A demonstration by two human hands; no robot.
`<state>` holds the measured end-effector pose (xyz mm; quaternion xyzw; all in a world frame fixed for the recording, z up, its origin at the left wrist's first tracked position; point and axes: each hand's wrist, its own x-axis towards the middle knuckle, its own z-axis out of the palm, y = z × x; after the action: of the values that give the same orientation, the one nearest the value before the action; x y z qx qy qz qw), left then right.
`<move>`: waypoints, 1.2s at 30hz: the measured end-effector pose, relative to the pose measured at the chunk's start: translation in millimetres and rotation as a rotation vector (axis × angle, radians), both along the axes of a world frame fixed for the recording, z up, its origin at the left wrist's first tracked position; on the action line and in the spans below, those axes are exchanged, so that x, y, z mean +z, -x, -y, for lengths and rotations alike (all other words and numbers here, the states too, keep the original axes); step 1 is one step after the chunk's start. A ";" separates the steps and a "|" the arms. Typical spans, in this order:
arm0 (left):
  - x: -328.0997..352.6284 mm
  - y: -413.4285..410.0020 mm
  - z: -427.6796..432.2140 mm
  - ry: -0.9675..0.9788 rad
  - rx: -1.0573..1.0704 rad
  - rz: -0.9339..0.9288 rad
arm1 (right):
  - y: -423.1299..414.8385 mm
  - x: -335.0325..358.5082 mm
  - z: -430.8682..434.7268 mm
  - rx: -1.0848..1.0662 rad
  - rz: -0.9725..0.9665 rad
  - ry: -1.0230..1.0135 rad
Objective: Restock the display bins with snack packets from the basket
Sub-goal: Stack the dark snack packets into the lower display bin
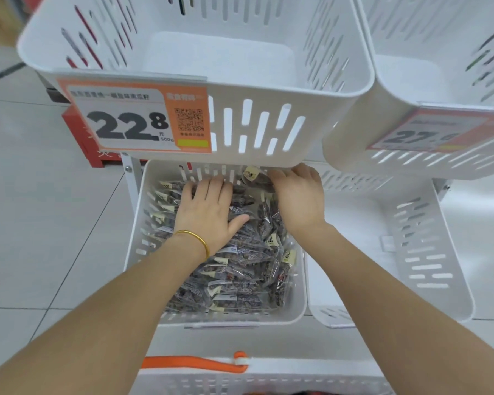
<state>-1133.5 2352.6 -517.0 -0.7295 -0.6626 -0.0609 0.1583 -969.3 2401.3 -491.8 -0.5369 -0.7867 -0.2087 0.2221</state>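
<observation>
A white slotted lower bin (136, 223) holds several clear snack packets (240, 260) of dark pieces with cream labels. My left hand (208, 209), a gold bangle on its wrist, lies flat with straight fingers on the packets at the bin's back. My right hand (297, 198) is at the back right corner and grips one packet (253, 176) held up against the rear wall. The basket (268, 377) with an orange handle (194, 362) shows at the bottom edge; its contents are hidden.
An upper white bin (200, 47) with a 22.8 price tag (137, 118) overhangs the lower one and holds nothing. A second upper bin (439, 67) with a tag is at right. Another lower bin (428, 238) stands right. Tiled floor lies left.
</observation>
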 end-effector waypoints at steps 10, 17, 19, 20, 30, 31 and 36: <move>-11.9 2.4 1.6 -0.069 -0.037 0.090 | 8.6 -18.6 22.5 0.164 -0.064 0.122; -12.1 2.3 3.4 -0.065 -0.026 0.098 | 16.0 -24.0 1.3 0.100 0.041 0.253; -12.9 2.0 4.0 -0.076 -0.025 0.099 | 17.9 -21.1 0.3 0.109 0.025 0.280; -13.4 1.6 4.6 -0.083 -0.027 0.101 | 17.0 -19.8 -1.2 0.128 0.010 0.288; -15.6 1.3 8.2 -0.126 -0.051 0.121 | 21.5 -18.7 7.3 0.198 0.042 0.339; -15.6 1.3 8.2 -0.122 -0.052 0.127 | 21.5 -16.0 6.5 0.198 0.057 0.390; -8.7 -2.8 5.1 -0.175 -0.043 0.197 | 6.4 -4.6 13.1 0.226 0.063 0.432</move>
<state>-1130.7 2347.6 -525.6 -0.7173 -0.6514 -0.1934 0.1543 -975.7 2388.2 -496.4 -0.4737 -0.8747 -0.0259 0.0994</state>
